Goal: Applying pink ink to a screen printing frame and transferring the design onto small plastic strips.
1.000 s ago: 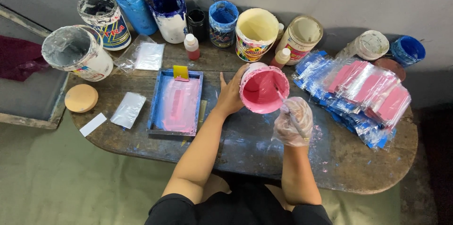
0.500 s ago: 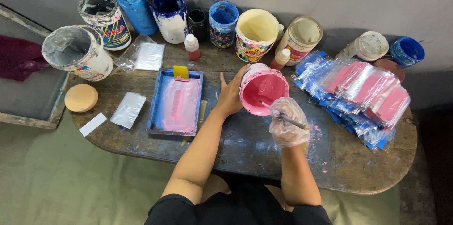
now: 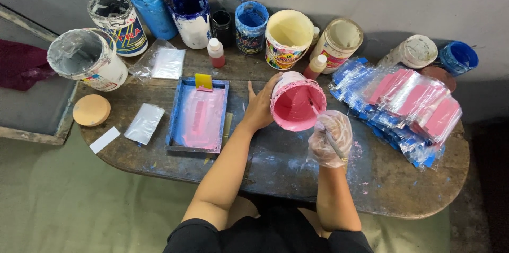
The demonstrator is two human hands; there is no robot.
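- Pink paint tub (image 3: 298, 102) tilted toward the near side, mouth facing the camera, resting mid-counter (image 3: 275, 163) just right of the blue tray (image 3: 197, 116).
- Left hand (image 3: 261, 105) bare, grip clamped on the tub's left rim and wall, fingers spread over the far edge.
- Right hand (image 3: 330, 139) in a clear plastic glove, grip closed on a thin stirring stick (image 3: 324, 125); tip of the stick down inside the tub, probably in the pink paint, though the contact point is hard to make out.
- Blue tray coated pink inside, a yellow scraper (image 3: 203, 81) at its far edge.
- Stack of pink sheets in blue-edged plastic sleeves (image 3: 408, 110) fanned out to the right of the tub.
- Row of paint buckets along the far edge: cream-yellow bucket (image 3: 289, 38) just beyond the tub, dark blue bucket (image 3: 191, 17) further left.
- Round wooden disc (image 3: 91, 110) near the left end of the counter.
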